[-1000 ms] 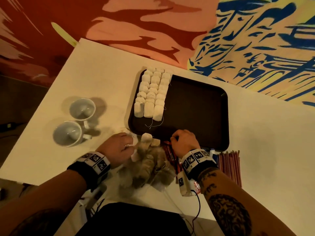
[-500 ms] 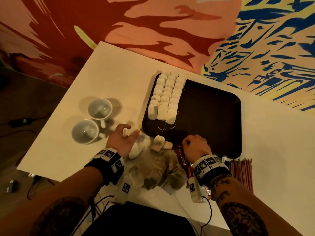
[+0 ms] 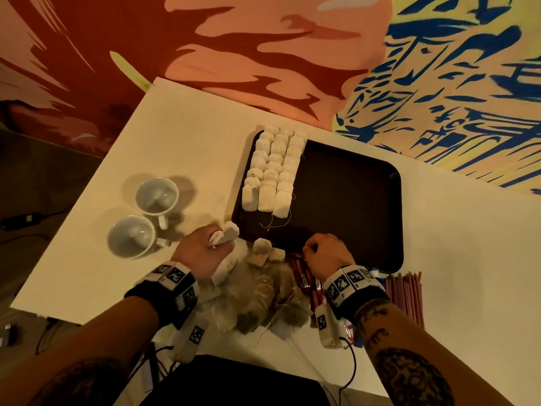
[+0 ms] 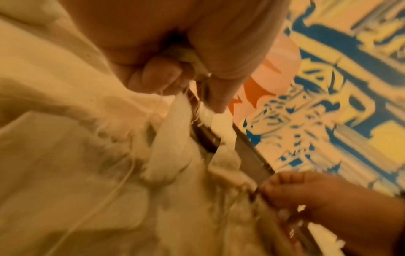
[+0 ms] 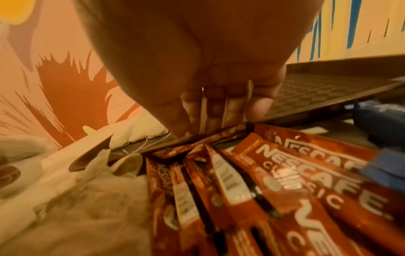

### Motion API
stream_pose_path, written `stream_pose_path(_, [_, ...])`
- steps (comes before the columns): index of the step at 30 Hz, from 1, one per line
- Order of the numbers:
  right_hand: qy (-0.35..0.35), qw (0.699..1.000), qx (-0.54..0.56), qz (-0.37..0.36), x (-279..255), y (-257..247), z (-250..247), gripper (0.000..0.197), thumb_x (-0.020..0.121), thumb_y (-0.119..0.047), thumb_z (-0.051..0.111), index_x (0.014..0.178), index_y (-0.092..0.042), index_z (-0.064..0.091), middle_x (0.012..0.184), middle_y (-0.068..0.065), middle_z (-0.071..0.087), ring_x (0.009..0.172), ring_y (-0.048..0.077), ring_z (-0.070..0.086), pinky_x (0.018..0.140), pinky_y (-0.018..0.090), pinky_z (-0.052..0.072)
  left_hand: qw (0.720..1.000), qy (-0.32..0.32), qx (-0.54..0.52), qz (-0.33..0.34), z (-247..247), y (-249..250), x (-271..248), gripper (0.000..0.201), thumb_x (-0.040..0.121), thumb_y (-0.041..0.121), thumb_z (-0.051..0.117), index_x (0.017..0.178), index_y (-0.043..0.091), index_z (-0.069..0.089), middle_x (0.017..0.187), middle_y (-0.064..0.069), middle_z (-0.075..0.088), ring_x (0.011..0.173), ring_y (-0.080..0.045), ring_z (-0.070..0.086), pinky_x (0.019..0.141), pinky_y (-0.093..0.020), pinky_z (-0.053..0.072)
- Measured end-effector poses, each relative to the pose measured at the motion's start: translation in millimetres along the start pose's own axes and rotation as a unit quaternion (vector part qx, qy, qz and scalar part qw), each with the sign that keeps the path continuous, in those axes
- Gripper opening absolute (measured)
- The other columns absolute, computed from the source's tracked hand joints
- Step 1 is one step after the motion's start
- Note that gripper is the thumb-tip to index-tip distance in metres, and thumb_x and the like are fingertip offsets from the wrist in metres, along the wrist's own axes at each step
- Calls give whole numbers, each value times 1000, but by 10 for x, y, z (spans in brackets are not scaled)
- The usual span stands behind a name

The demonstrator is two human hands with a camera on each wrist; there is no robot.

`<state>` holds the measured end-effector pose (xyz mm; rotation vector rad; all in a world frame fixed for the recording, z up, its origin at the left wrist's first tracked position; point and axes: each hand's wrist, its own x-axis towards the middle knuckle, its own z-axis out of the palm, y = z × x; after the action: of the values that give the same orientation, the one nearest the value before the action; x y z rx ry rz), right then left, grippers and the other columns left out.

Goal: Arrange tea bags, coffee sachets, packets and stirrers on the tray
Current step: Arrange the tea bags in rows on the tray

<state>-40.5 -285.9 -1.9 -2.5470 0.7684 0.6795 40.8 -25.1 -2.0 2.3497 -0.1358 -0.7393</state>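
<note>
1. My left hand (image 3: 202, 253) pinches a tea bag (image 3: 227, 236) just off the near-left corner of the dark tray (image 3: 351, 200).
2. My right hand (image 3: 328, 253) rests curled at the tray's near edge; I cannot tell whether it holds anything.
3. Nescafe sachets (image 5: 274, 190) lie beneath it.
</note>
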Motion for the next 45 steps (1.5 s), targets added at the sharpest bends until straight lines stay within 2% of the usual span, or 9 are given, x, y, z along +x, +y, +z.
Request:
stream_pose_path(6, [34,994,92,-49,-32,-148,-144,12,96,-38,54,99,-35,65,112,-6,61,101,14,60,92,40,52,912,-51,-407,-14,-248,282,-220,22,92,5,60,74,18,59,80,-14,69,46,-15,34,40,-18,22])
stream_pose_path(13, [-43,912,352,-208,-385,-811,-539,43,89,-63,51,118,-32,62,103,-10,71,96,7,69,87,31,55,871,-118,-476,37,-289,627,-234,17,68,18,69,66,24,54,54,-7,38,44,-16,30,41,-18,20])
stream_pose_path(18, [-77,873,427,-223,-417,-1011,-634,20,95,-27,67,100,-7,68,78,9,70,63,11,65,57,21,50,871,-138,-464,84,-335,728,-288,13,76,14,66,83,11,55,51,-5,39,41,-16,31,40,-17,24])
stream_pose_path(24, [-73,782,601,-147,-287,-855,-742,13,97,-17,60,85,-16,64,91,9,69,78,20,61,60,26,50,819,-146,-545,106,-409,715,-319,20,78,20,69,82,13,51,51,-2,30,39,-12,27,40,-13,21])
stream_pose_path(27, [-125,820,527,-187,-219,-748,-615,14,93,-13,64,82,-20,69,103,16,69,92,22,60,76,33,49,775,-157,-607,84,-470,760,-325,7,84,13,57,81,14,50,50,3,29,38,-10,28,39,-12,17])
stream_pose_path(29, [-169,841,451,-246,-249,-753,-519,15,84,-16,67,76,-28,71,95,-4,70,94,7,60,86,32,45,742,-175,-643,68,-505,793,-321,6,86,15,53,80,17,51,48,5,30,37,-8,28,37,-11,16])
stream_pose_path(33, [-256,791,491,-261,-321,-846,-463,3,83,-11,62,80,-13,62,75,-11,63,72,4,59,73,22,49,692,-212,-688,58,-525,845,-281,17,91,12,47,76,19,46,45,7,31,35,-6,30,33,-10,17])
stream_pose_path(42, [-135,829,478,-257,-253,-713,-370,4,89,-13,69,86,-14,67,82,12,66,75,25,61,71,37,55,863,75,-500,-10,-237,545,-32,17,102,25,52,106,20,68,89,-8,64,46,-12,35,43,-20,27])
stream_pose_path(45, [-103,831,497,-228,-233,-630,-291,6,88,-15,71,84,-19,70,83,9,69,79,26,64,76,42,56,867,29,-493,-65,-81,426,-32,40,88,55,60,108,21,70,84,-11,56,49,-11,34,45,-22,28])
